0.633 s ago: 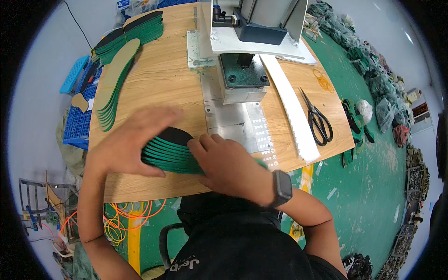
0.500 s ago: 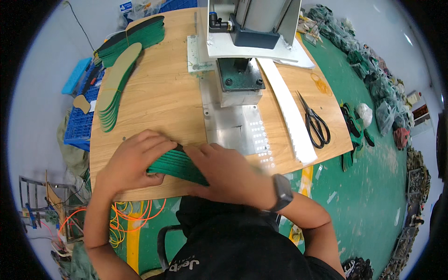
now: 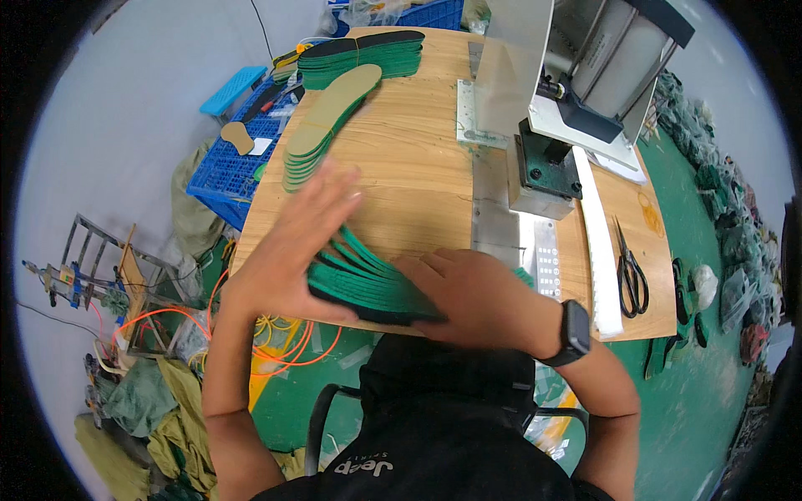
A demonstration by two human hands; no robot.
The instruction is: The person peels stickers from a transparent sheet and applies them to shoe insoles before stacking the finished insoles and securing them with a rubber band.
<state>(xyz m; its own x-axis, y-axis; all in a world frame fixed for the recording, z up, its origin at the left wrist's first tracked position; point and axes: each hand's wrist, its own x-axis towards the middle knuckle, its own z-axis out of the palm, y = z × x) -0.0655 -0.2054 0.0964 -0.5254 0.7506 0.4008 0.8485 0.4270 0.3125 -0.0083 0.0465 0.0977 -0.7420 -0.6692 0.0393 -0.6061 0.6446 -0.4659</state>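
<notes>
both hands — left hand [image 3: 288, 250], right hand [image 3: 472, 296] — flat on green insoles [image 3: 363, 280]

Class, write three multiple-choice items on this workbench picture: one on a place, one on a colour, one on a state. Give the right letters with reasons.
1. Where do the scissors lie?
A. at the table's right end
B. in the blue crate
C. under the left hand

2. What colour are the insoles under the hands?
A. red
B. green
C. white

3. How does the right hand meet the fanned insoles?
A. pressed flat on them
B. raised well clear
C. holding scissors

Answers: 1 A, they rest beside the white strip. 2 B, the fan is green. 3 A, its palm lies on the stack, as does the left hand.
</notes>
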